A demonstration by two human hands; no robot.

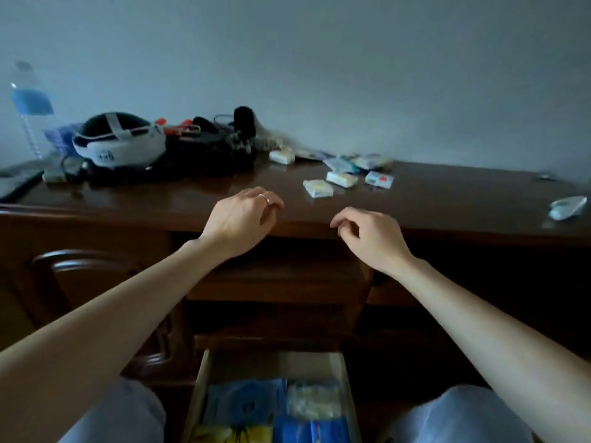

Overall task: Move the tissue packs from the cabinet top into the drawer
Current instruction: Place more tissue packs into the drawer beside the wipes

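Several small tissue packs lie on the dark wooden cabinet top, right of centre: a white-yellow pack nearest me, another behind it, a white pack with red and blue print, and more at the back. My left hand and my right hand hover at the cabinet's front edge, fingers loosely curled, holding nothing. Below, the drawer stands pulled out with blue, white and yellow packets inside it.
A white-and-black headset, black gear with cables and a water bottle crowd the back left. A pale crumpled object lies at the right edge. A wooden chair back stands at the left. My knees flank the drawer.
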